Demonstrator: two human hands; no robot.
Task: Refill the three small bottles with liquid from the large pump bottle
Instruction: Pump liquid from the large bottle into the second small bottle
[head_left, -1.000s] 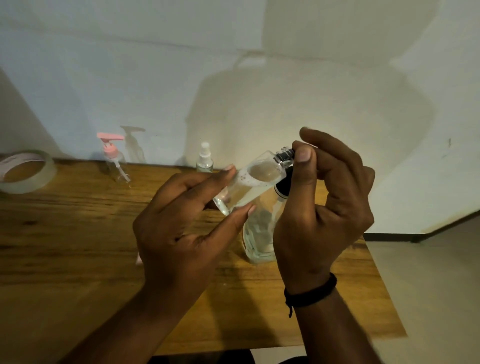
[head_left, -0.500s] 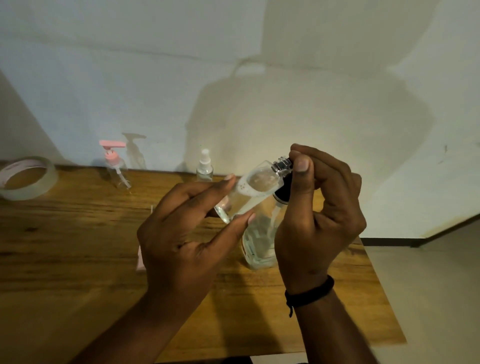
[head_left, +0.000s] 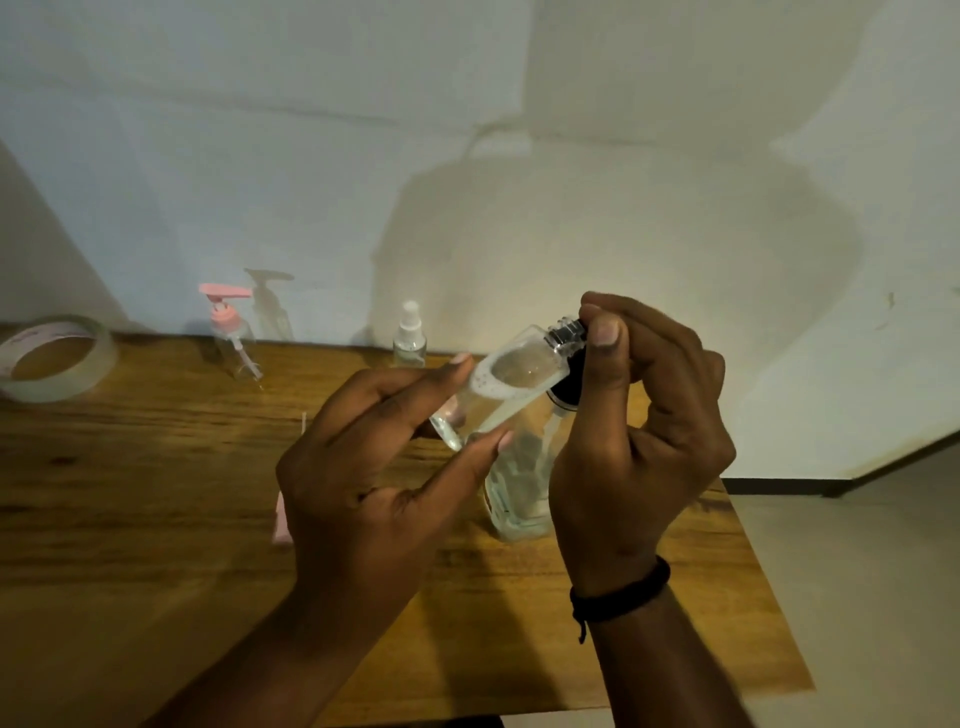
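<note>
Above the wooden tabletop (head_left: 156, 519), the left hand (head_left: 363, 467) holds a tilted small clear bottle (head_left: 511, 382) between straight fingers (head_left: 431, 382) and thumb. The right hand (head_left: 639, 431) pinches its threaded neck. Behind them stands the large bottle (head_left: 519, 488); farther back, a pink-pump bottle (head_left: 231, 338), a spray bottle (head_left: 409, 338) and a tape roll (head_left: 54, 358).

Both forearms are bare, with no sleeves in view. The right wrist wears a thin black cord bracelet (head_left: 621, 595), sitting just below the right hand (head_left: 639, 447); a short loose end of the cord hangs from its inner side. The left hand (head_left: 363, 467) and its wrist carry nothing. The fingernails are short and plain, without polish.
</note>
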